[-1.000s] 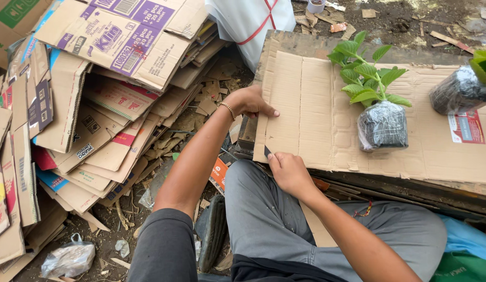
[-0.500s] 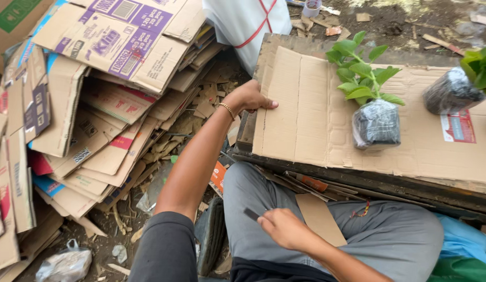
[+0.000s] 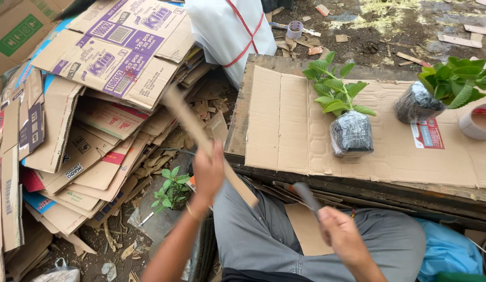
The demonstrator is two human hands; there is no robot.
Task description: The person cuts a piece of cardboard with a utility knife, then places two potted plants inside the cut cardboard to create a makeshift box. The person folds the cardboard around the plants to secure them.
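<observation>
My left hand (image 3: 208,172) grips a long narrow strip of cardboard (image 3: 193,128) that slants up to the left, lifted off the bench. My right hand (image 3: 338,234) holds a dark-bladed cutter knife (image 3: 307,196) above my grey-trousered lap. A flat sheet of cardboard (image 3: 284,125) covers the wooden bench (image 3: 237,130) in front of me. On it stands a leafy seedling in a black plastic bag (image 3: 350,130), and a second bagged seedling (image 3: 418,103) lies further right.
A heap of flattened cardboard boxes (image 3: 96,78) fills the left side. A white sack with red string (image 3: 230,31) leans behind the bench. A tape roll (image 3: 477,121) sits at the right edge, another (image 3: 294,29) on the muddy ground. A small green plant (image 3: 171,189) grows by my knee.
My left hand left the sheet on the bench and now lifts a cut cardboard strip away to the left. My right hand with the knife drew back from the sheet's edge to my lap.
</observation>
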